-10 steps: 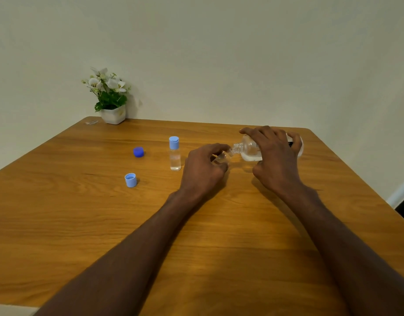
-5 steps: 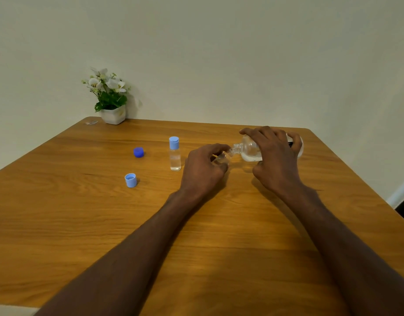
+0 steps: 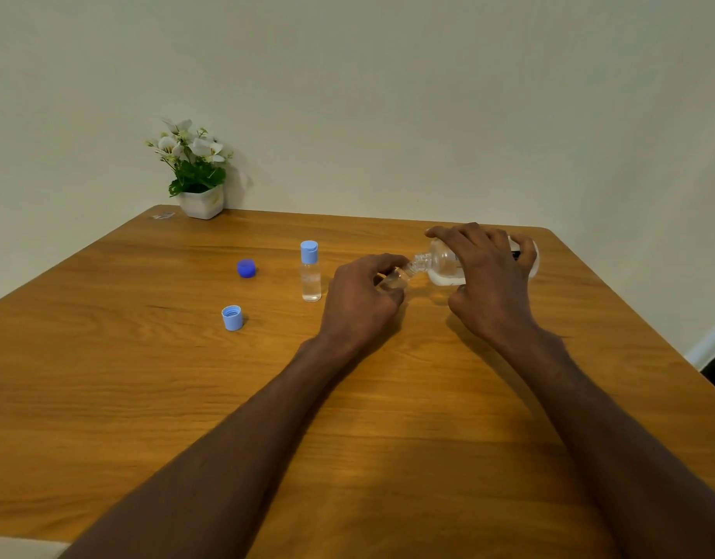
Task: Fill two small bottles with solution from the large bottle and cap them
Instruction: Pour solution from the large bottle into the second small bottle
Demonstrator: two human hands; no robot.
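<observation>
On the counter (image 3: 146,377), the left hand (image 3: 359,300) curls its fingers around the open small bottle (image 3: 394,279). Just beyond, the right hand (image 3: 488,284) grips the large bottle (image 3: 442,264), tipped nearly flat, neck pointing left into the small bottle's mouth. The capped small bottle (image 3: 310,272) stands farther left.

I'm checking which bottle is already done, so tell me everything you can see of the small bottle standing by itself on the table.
The small capped bottle is a slim, clear cylinder that looks like plastic, with a light blue flip-style cap closed on top. Clear liquid fills most of it. It stands upright on the wooden table, just left of the left hand, with nothing touching it but the tabletop. The dark blue cap and the open light blue cap lie apart to its left.
</observation>
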